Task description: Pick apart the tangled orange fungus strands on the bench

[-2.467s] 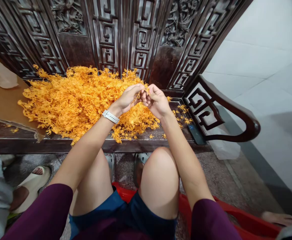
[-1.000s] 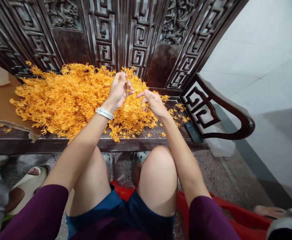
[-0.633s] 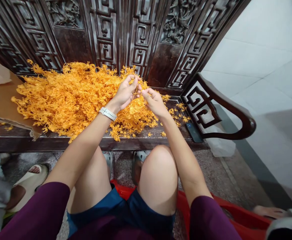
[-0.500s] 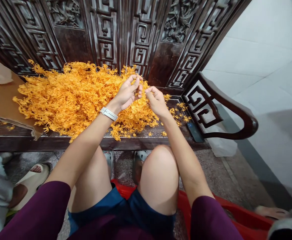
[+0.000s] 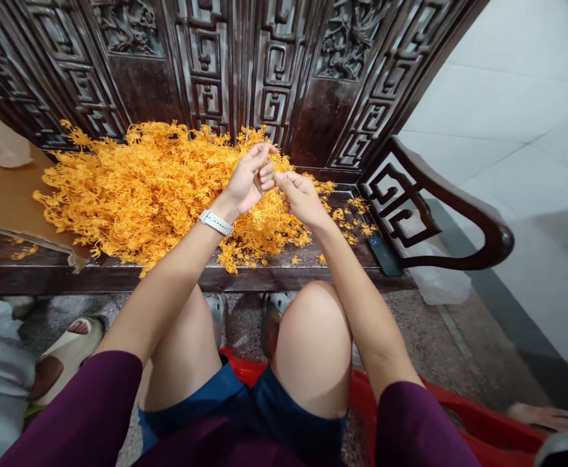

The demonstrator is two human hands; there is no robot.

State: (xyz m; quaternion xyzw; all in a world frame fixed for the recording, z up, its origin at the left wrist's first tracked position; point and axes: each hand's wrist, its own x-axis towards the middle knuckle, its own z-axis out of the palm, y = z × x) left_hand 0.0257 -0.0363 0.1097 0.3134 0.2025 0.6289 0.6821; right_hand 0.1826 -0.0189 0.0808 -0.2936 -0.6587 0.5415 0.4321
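Your left hand is pinching an orange strand, presumably light, soft and fragile, best taken mid-length, while your right hand is pressing 2 fingertips together, contents indiscernible.

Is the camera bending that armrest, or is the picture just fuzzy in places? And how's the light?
In the head view, the armrest looks stretched towards the right edge, probably partly wide-angle distortion; the orange heap is fairly sharp, though its fine strands merge; the dark carved backrest shows pale glints; soft shadow dims the lower part of the white wall.
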